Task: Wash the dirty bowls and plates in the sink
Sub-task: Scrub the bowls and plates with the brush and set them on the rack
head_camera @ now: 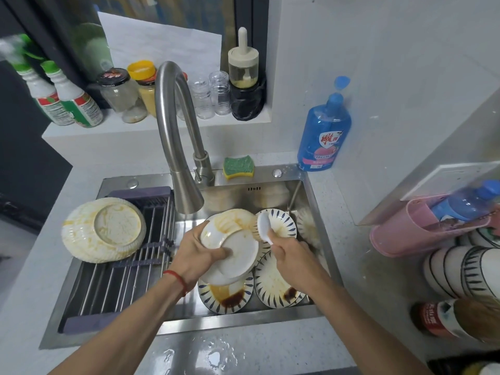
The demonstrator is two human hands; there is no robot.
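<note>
**Sink Station: Bowl Held Under Spout, Brush Applied**

While the left hand [201,249] grips the white ceramic bowl with orange sauce streaks [230,246], thumb curled over its upturned base and fingers behind the rim, the bowl sits tilted above the middle of the stainless steel sink [311,185], just below the brushed steel gooseneck faucet [176,136]. A red cord bracelet [177,278] circles the left wrist.

The right hand [286,251] is closed round the white plastic handle of a dish brush [263,227], whose bristles touch the bowl's far right edge.

Under the bowl, on the sink floor, lie two white plates with blue dash rims and dark brown sauce stains [227,296], side by side at the near end. A further blue-dashed dish [282,221] stands behind the brush, toward the far right.

On the left, a grey roll-up drying rack with steel rods [121,280] spans the sink; an inverted ribbed white bowl smeared yellow [104,230] rests on its far end.

At the far sink edge lies a green and yellow sponge [238,167]. To its right stands a blue dish soap bottle [323,131]. Stacked blue-striped white bowls [462,270] lie on the right counter, near a pink plastic container [422,231].
</note>
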